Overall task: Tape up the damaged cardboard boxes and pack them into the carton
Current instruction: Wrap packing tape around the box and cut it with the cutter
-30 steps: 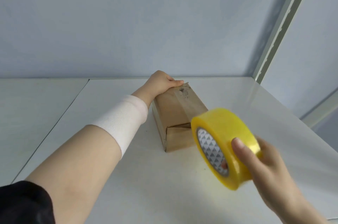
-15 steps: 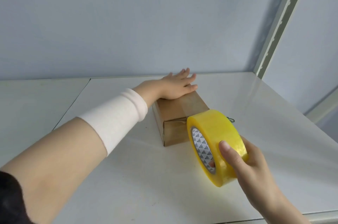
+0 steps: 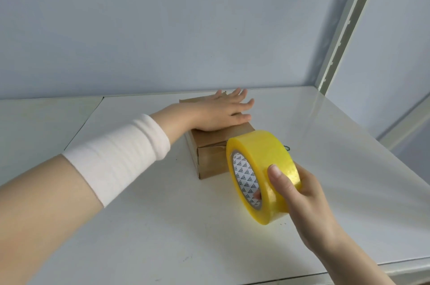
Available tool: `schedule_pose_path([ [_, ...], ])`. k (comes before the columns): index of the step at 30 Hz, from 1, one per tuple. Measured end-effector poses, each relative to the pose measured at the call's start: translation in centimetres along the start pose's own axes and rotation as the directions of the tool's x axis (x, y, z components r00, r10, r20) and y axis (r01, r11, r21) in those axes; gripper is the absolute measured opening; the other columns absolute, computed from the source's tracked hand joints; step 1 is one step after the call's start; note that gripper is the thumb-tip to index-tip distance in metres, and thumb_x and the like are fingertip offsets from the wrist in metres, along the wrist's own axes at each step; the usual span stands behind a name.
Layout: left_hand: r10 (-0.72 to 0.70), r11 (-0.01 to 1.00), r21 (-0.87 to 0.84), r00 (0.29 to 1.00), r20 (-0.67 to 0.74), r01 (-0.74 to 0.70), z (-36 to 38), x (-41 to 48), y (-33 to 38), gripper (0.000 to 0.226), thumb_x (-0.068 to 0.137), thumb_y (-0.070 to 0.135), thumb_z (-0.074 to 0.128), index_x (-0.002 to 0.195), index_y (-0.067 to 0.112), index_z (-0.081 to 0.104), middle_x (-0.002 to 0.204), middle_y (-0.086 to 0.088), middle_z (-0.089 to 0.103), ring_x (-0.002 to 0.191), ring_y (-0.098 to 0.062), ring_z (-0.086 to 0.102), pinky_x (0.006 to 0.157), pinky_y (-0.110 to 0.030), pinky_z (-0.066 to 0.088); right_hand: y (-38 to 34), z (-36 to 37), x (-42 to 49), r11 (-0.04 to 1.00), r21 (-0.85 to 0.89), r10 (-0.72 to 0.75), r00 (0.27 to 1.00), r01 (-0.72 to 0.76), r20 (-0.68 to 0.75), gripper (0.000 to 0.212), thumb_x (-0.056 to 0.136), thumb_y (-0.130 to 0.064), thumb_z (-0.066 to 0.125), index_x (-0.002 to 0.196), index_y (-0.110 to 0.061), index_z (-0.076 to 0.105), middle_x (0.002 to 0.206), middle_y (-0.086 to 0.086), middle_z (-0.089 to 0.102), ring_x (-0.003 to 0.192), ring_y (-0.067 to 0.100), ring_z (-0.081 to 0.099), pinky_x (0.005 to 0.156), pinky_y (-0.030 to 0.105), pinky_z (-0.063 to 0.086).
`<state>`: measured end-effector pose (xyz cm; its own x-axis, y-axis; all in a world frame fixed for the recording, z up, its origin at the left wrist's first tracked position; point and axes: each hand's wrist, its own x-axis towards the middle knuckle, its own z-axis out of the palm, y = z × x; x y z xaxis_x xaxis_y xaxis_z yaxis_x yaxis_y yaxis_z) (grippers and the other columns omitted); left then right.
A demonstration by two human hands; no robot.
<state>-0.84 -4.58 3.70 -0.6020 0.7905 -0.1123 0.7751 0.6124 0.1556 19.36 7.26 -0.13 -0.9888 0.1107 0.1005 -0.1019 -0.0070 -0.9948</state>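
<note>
Nearest, the right hand [image 3: 309, 203] is gripping a glossy yellow tape roll [image 3: 263, 175], thumb across its band, a fingertip inside the patterned core. Behind it, a small brown cardboard box [image 3: 209, 159] is lying on the white table [image 3: 162, 226], the left hand [image 3: 221, 111] pressing flat-fingered on top.

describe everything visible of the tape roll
The tape roll is a wide roll of yellow see-through tape on a white core printed with dark triangles. It stands on edge, core opening facing left. The right hand grips it, thumb across the outer band, a fingertip inside the core. It covers the near right corner of the cardboard box; whether it touches the table is unclear.
</note>
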Motion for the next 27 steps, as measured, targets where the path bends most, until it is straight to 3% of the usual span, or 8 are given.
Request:
schedule_pose_path([
  [3, 0.014, 0.965, -0.258, 0.995, -0.101, -0.040, -0.9, -2.3, 0.3, 0.077, 0.086, 0.067, 0.013, 0.150, 0.024, 0.007, 0.158, 0.001, -0.009, 0.140, -0.003, -0.018, 0.116, -0.035, -0.015, 0.2, -0.3, 0.2, 1.000, 0.001, -0.009, 1.000, 0.009, 0.004, 0.052, 0.047, -0.075, 0.066, 0.084, -0.038, 0.070, 0.081, 0.013, 0.070, 0.066, 0.014, 0.066, 0.063, 0.027, 0.054],
  [6, 0.056, 0.993, -0.103, 0.997, -0.055, -0.061, 0.9, -5.3, -0.2, 0.108, 0.061, 0.091, 0.006, 0.150, 0.029, 0.006, 0.157, 0.003, -0.009, 0.138, -0.003, -0.019, 0.113, -0.030, -0.014, 0.4, -0.6, 0.4, 1.000, 0.022, -0.009, 1.000, 0.009, 0.014, 0.040, 0.054, -0.065, 0.065, 0.083, -0.037, 0.071, 0.075, 0.005, 0.071, 0.064, 0.012, 0.067, 0.059, 0.021, 0.054],
  [11, 0.064, 0.998, -0.006, 0.989, -0.133, -0.066, 1.1, -5.5, -0.8, 0.073, 0.085, 0.054, 0.050, 0.148, 0.030, 0.022, 0.159, 0.003, 0.009, 0.146, -0.014, 0.000, 0.116, -0.028, 0.000, 0.0, -0.2, 1.3, 0.999, 0.034, -0.027, 1.000, 0.026, 0.008, 0.031, 0.059, -0.059, 0.060, 0.077, -0.036, 0.072, 0.068, 0.000, 0.071, 0.060, 0.010, 0.066, 0.054, 0.020, 0.053],
  [15, 0.156, 0.986, -0.029, 0.970, -0.188, -0.164, 0.3, -6.0, -1.0, 0.052, 0.092, 0.033, 0.052, 0.142, 0.025, 0.039, 0.153, 0.005, 0.029, 0.142, -0.015, 0.020, 0.105, -0.009, 0.009, -1.0, -0.3, 2.4, 0.999, 0.032, -0.018, 1.000, 0.017, 0.017, 0.023, 0.067, -0.052, 0.066, 0.071, -0.031, 0.073, 0.066, 0.005, 0.072, 0.060, 0.015, 0.069, 0.054, 0.023, 0.055],
  [18, 0.193, 0.963, -0.139, 0.952, -0.236, -0.230, -1.3, -6.6, -1.4, 0.035, 0.095, 0.022, 0.050, 0.130, 0.019, 0.054, 0.133, 0.003, 0.055, 0.122, -0.009, 0.047, 0.097, -0.011, 0.031, -2.4, 0.1, 3.6, 0.997, 0.057, -0.049, 0.997, 0.046, 0.054, 0.034, 0.072, -0.050, 0.058, 0.071, -0.020, 0.074, 0.070, 0.006, 0.072, 0.063, 0.017, 0.069, 0.055, 0.025, 0.056],
  [22, 0.034, 0.967, -0.231, 0.952, -0.303, -0.108, -4.0, -6.8, -2.7, 0.024, 0.098, 0.025, 0.045, 0.114, 0.024, 0.064, 0.108, 0.016, 0.065, 0.095, 0.004, 0.055, 0.078, -0.003, 0.037, -6.3, 1.4, 6.2, 0.975, 0.205, -0.119, 0.979, 0.083, 0.168, 0.029, 0.077, -0.038, 0.059, 0.069, -0.015, 0.075, 0.069, 0.005, 0.071, 0.058, 0.017, 0.067, 0.048, 0.023, 0.052],
  [24, -0.056, 0.930, -0.359, 0.934, -0.352, -0.080, -5.3, -6.9, -3.3, 0.024, 0.099, 0.025, 0.044, 0.097, 0.039, 0.063, 0.090, 0.033, 0.062, 0.082, 0.016, 0.055, 0.073, 0.001, 0.036, -8.6, 2.0, 8.3, 0.965, 0.246, -0.142, 0.968, 0.089, 0.207, 0.029, 0.077, -0.035, 0.061, 0.071, -0.011, 0.075, 0.074, 0.006, 0.072, 0.065, 0.018, 0.068, 0.056, 0.029, 0.057],
  [27, -0.171, 0.902, -0.431, 0.889, -0.426, -0.033, -5.8, -5.9, -3.8, 0.027, 0.100, 0.023, 0.040, 0.092, 0.037, 0.062, 0.085, 0.030, 0.058, 0.079, 0.012, 0.054, 0.068, 0.002, 0.034, -10.7, 3.1, 11.0, 0.973, 0.209, -0.139, 0.972, 0.099, 0.187, 0.029, 0.087, -0.035, 0.058, 0.081, -0.010, 0.071, 0.081, 0.004, 0.074, 0.074, 0.019, 0.070, 0.069, 0.033, 0.059],
])
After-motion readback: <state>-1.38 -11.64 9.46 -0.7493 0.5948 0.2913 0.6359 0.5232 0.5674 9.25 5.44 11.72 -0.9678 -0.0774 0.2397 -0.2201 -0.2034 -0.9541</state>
